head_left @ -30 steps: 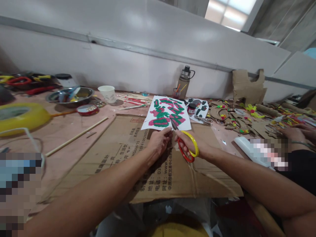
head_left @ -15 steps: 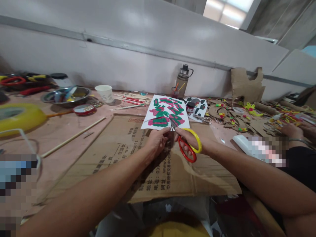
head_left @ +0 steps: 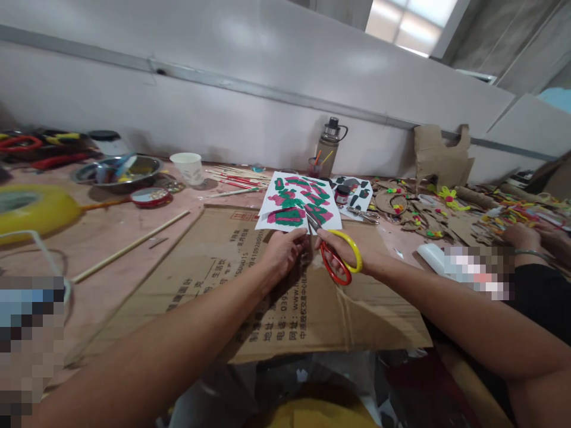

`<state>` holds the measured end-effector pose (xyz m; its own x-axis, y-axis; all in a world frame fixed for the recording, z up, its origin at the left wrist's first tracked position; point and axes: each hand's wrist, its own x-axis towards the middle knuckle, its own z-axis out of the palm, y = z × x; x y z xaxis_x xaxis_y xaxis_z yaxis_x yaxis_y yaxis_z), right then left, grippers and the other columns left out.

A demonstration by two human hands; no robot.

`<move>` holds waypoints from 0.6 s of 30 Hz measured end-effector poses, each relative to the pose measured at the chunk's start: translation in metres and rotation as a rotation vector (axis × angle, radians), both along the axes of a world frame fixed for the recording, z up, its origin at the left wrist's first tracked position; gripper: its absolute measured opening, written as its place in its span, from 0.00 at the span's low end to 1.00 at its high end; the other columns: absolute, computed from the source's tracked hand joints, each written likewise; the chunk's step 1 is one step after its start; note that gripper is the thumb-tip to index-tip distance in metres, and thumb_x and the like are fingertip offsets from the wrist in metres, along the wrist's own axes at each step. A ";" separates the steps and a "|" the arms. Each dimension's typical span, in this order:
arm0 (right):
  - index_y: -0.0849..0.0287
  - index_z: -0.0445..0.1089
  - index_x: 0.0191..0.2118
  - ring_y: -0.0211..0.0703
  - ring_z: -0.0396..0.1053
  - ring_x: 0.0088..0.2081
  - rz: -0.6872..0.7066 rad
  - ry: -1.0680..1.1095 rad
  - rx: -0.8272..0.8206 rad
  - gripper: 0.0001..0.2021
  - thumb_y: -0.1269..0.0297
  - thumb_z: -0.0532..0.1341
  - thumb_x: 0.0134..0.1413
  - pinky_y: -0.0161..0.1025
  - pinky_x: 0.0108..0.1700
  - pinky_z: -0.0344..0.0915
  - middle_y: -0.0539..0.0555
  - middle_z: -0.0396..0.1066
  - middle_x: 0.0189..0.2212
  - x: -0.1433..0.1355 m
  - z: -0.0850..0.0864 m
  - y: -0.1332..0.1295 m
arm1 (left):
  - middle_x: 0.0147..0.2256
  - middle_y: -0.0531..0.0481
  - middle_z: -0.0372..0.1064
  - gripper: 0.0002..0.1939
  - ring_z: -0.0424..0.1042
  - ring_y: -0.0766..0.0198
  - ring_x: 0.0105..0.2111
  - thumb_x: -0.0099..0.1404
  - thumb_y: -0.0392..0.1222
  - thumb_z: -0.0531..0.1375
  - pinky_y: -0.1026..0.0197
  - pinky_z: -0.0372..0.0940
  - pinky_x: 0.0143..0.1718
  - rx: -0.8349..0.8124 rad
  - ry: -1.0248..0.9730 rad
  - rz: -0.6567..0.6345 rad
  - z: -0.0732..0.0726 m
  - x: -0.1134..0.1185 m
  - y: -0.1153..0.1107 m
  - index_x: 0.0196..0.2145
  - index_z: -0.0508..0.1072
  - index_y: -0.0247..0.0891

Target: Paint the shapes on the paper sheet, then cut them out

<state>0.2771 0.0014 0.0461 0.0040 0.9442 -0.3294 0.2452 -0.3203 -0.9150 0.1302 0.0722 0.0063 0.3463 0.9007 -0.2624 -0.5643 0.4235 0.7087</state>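
Observation:
A white sheet of paper [head_left: 263, 221] painted with green and magenta patches is held up over a flattened cardboard sheet [head_left: 214, 261]. My left hand [head_left: 288, 249] is closed on its near edge, thumb on top. In my right hand [head_left: 343, 249] are scissors [head_left: 354, 249] with one yellow and one red handle loop. Their blades point away from me and lie at a slit in the paper's near edge, just right of my left thumb. The fingers of my right hand are partly hidden behind the handles.
Behind the paper stand a flask [head_left: 329, 145] and a small paint jar [head_left: 342, 195]. To the left are a paper cup [head_left: 186, 169], a metal bowl [head_left: 147, 178] and a wooden stick [head_left: 131, 246]. Cardboard pieces [head_left: 439, 157] and another person's hands [head_left: 524, 238] are at right.
The scissors' handles have come closer together and moved slightly up and left. The left part of the paper has lifted a little along the slit. Both hands keep their hold.

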 end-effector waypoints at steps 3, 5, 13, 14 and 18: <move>0.55 0.70 0.38 0.35 0.57 0.11 -0.001 -0.006 0.044 0.30 0.28 0.59 0.66 0.32 0.12 0.60 0.41 0.64 0.15 0.001 -0.004 0.000 | 0.21 0.51 0.69 0.13 0.67 0.68 0.22 0.49 0.27 0.72 0.66 0.67 0.27 -0.032 0.004 0.010 0.004 -0.001 -0.001 0.22 0.72 0.36; 0.54 0.69 0.36 0.35 0.56 0.11 -0.012 -0.014 0.074 0.31 0.27 0.59 0.65 0.32 0.12 0.57 0.41 0.62 0.14 0.001 -0.009 0.002 | 0.22 0.51 0.70 0.11 0.68 0.68 0.23 0.51 0.26 0.71 0.67 0.67 0.28 -0.030 -0.008 0.017 0.006 -0.001 -0.002 0.23 0.73 0.35; 0.53 0.66 0.29 0.33 0.53 0.11 -0.046 -0.026 0.120 0.32 0.26 0.58 0.64 0.31 0.13 0.52 0.41 0.58 0.12 0.002 -0.025 0.008 | 0.22 0.50 0.70 0.11 0.68 0.68 0.24 0.53 0.26 0.70 0.68 0.67 0.27 0.011 -0.012 0.005 0.004 -0.001 -0.001 0.23 0.72 0.34; 0.53 0.65 0.29 0.33 0.53 0.11 -0.047 -0.023 0.122 0.32 0.26 0.58 0.64 0.31 0.12 0.52 0.41 0.58 0.12 0.002 -0.026 0.007 | 0.22 0.50 0.70 0.11 0.67 0.68 0.24 0.53 0.26 0.70 0.68 0.66 0.27 0.013 -0.011 0.004 0.004 -0.001 -0.001 0.22 0.72 0.33; 0.52 0.61 0.26 0.32 0.53 0.11 -0.050 -0.015 0.139 0.33 0.25 0.57 0.63 0.30 0.13 0.51 0.41 0.56 0.12 0.000 -0.029 0.005 | 0.22 0.50 0.70 0.11 0.68 0.68 0.24 0.54 0.25 0.70 0.67 0.67 0.28 0.000 -0.001 0.010 0.005 -0.001 -0.002 0.22 0.72 0.33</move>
<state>0.2773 0.0065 0.0166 0.0561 0.9793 -0.1947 0.2460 -0.2025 -0.9479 0.1292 0.0706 0.0112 0.3379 0.9040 -0.2619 -0.5690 0.4179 0.7082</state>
